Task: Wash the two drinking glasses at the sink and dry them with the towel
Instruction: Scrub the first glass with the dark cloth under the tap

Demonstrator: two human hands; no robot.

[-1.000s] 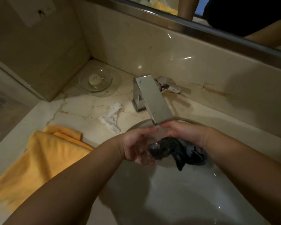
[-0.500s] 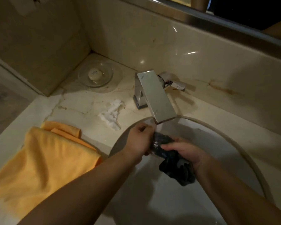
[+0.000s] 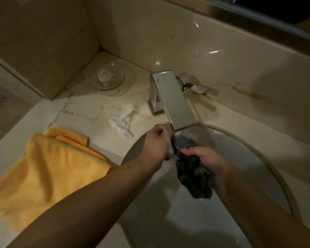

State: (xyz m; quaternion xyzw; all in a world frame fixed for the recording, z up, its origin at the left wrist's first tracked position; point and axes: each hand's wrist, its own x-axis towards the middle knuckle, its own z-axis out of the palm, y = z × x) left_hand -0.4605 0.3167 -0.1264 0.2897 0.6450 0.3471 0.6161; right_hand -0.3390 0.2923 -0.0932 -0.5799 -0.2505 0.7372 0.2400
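A: What do we have over the sink (image 3: 268, 158)?

B: Our left hand (image 3: 157, 144) is closed in a fist on something pale right under the tap (image 3: 174, 102) spout; we cannot tell whether it is a glass. Our right hand (image 3: 207, 160) has its fingers (image 3: 190, 150) curled, pinching a dark grey cloth (image 3: 193, 174) that hangs down into the basin.

A: And around us?

B: The yellow towel (image 3: 48, 169) lies bunched at the worktop's (image 3: 89, 111) left front edge, just beside the sink rim. A crumpled white tissue (image 3: 123, 119) sits between towel and tap. In the back left corner a clear glass dish (image 3: 106, 76) holds a round soap (image 3: 105, 74).

A: Anything in the way?

B: The tap spout overhangs our left knuckles, and the cloth hides what lies between our hands.
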